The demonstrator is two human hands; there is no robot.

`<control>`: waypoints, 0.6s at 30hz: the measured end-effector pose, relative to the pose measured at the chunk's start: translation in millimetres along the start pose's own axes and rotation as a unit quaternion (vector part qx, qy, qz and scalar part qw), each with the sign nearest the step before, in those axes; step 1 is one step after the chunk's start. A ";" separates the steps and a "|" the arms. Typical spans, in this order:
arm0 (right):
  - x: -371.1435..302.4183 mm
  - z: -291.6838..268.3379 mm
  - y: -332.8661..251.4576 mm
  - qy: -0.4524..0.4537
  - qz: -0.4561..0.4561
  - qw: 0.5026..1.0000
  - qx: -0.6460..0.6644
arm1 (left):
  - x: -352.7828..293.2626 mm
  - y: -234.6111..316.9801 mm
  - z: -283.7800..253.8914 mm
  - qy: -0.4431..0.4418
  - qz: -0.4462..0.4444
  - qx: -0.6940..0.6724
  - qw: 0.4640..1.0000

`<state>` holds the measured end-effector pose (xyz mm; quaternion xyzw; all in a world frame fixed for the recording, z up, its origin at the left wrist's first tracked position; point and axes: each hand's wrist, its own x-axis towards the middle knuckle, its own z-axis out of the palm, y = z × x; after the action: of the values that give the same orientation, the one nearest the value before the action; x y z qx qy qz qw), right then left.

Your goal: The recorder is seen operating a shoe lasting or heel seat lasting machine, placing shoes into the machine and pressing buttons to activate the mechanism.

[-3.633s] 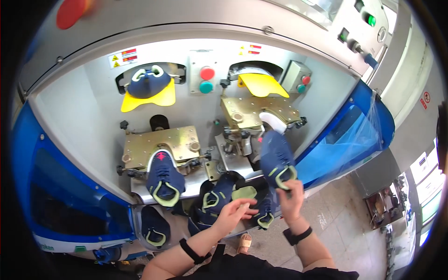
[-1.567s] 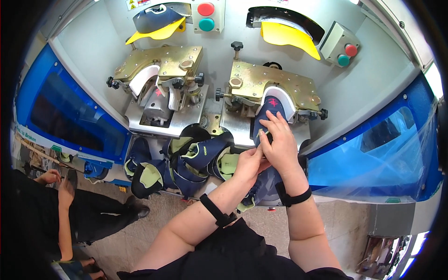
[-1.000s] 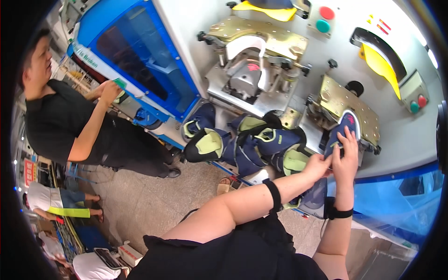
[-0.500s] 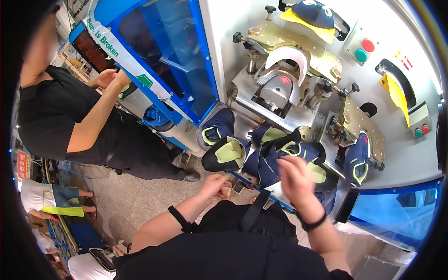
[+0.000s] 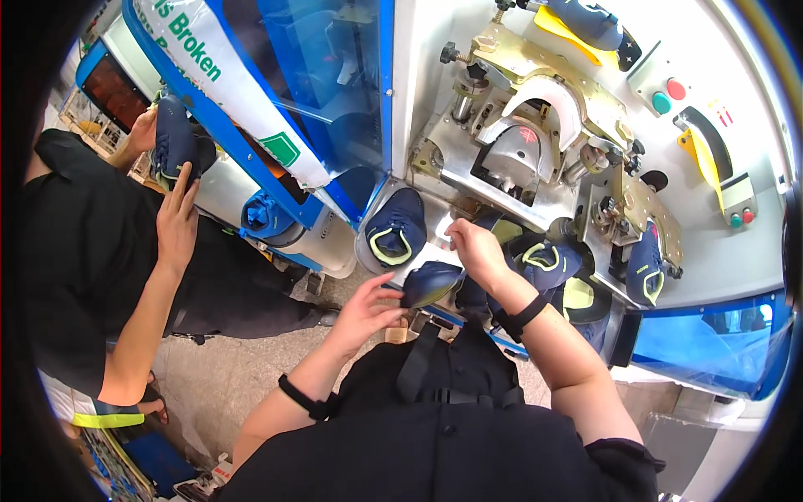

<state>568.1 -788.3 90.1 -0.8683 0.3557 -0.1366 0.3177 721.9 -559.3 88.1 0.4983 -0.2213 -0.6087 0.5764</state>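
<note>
My left hand has its fingers spread beside the left end of a dark blue shoe upper. That upper is blurred, its outer side up, and I cannot tell whether the fingertips touch it. My right hand is above and to the right of it, fingers curled together; whatever they hold, if anything, is hidden. A navy shoe upper with lime lining sits just beyond, on the left side of the ledge. More navy uppers lie heaped right of my right hand, partly covered by my forearm.
Beyond the ledge stands a metal press with a curved white pad. Another navy shoe rests by a second press at right. Red and green buttons are on the wall. At left, a co-worker holds a dark shoe beside a blue-framed door.
The near upper, earlier with its lime lining showing, now has its outer side up. My right hand has moved left and farther away; my left hand's fingers have spread. The co-worker's hands have a shoe.
</note>
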 end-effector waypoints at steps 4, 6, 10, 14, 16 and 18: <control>-27.9 9.4 -22.6 -0.043 0.018 0.998 -0.032 | 41.5 -28.4 -5.9 -0.046 0.081 0.200 0.975; -32.8 11.1 -13.8 0.005 0.070 0.995 0.067 | 48.9 -36.3 -8.6 -0.040 0.073 0.231 0.969; -50.5 -7.4 -6.3 0.009 0.129 0.966 0.225 | 57.7 -34.6 -11.7 0.000 0.205 0.385 0.900; -74.0 -40.6 -25.2 -0.128 -0.011 0.959 0.252 | 58.5 -3.0 8.3 0.113 0.219 0.413 0.877; -80.3 -35.2 -34.4 -0.048 0.021 0.976 0.212 | 63.2 8.9 19.9 0.118 0.277 0.411 0.860; -77.5 -18.4 -13.6 0.024 0.124 0.968 0.215 | 62.5 25.5 33.5 0.034 0.200 0.227 0.952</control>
<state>511.9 -734.6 112.0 -0.7252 0.4300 -0.1901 0.5030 715.4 -633.2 101.2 0.5818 -0.4292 -0.3971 0.5654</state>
